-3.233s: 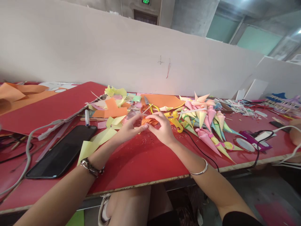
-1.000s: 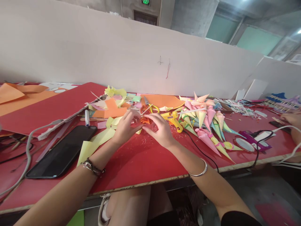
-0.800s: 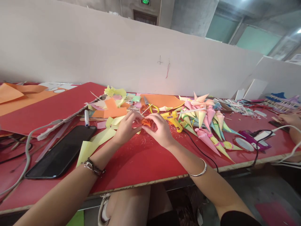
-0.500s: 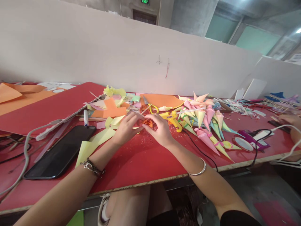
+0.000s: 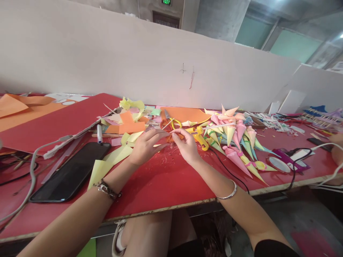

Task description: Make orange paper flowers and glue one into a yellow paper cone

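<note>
My left hand and my right hand meet over the middle of the red table, fingertips nearly together. Between them is a small curled piece of orange paper, pinched by both hands and mostly hidden by the fingers. Just right of my right hand lies a yellow glue gun with a clear glue stick in its back. Behind my fingers rest scissors with yellow and orange handles. Yellow paper strips lie beside my left wrist.
A black phone and a white marker sit to the left. Several pastel paper cones are heaped on the right, near a purple box. A black cord trails over the edge. Another person's hand shows far right.
The orange paper has turned and sunk between my fingers, so its coiled rings no longer show. My fingertips have come closer together. The view has shifted slightly.
</note>
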The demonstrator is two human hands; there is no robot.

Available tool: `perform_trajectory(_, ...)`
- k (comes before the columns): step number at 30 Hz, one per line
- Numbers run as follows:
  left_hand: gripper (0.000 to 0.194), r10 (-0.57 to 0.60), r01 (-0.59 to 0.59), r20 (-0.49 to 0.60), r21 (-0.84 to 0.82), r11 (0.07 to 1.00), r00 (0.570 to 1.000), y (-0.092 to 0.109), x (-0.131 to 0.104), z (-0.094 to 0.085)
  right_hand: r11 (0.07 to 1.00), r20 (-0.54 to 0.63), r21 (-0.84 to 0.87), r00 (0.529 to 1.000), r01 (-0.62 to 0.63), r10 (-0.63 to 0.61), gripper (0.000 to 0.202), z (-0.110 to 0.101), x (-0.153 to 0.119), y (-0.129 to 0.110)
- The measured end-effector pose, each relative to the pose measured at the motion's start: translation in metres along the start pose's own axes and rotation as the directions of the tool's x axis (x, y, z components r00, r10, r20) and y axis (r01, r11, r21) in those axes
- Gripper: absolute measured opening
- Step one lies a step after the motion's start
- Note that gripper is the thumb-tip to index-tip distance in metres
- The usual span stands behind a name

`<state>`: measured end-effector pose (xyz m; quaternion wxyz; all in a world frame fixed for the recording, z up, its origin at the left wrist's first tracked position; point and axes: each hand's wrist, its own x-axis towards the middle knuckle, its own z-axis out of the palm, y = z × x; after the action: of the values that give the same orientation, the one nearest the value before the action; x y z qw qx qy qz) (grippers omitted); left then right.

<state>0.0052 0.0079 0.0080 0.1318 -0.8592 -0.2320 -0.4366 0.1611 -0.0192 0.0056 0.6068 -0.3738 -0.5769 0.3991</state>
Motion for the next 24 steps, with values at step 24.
perform_trajectory(24, 0.015, -0.109, 0.099, -0.03, -0.237, 0.966, 0.994, 0.0036, 0.0039, -0.002, 0.914, 0.053, 0.345, 0.977, -0.214, 0.208, 0.022, 0.0004, 0.0026, -0.0017)
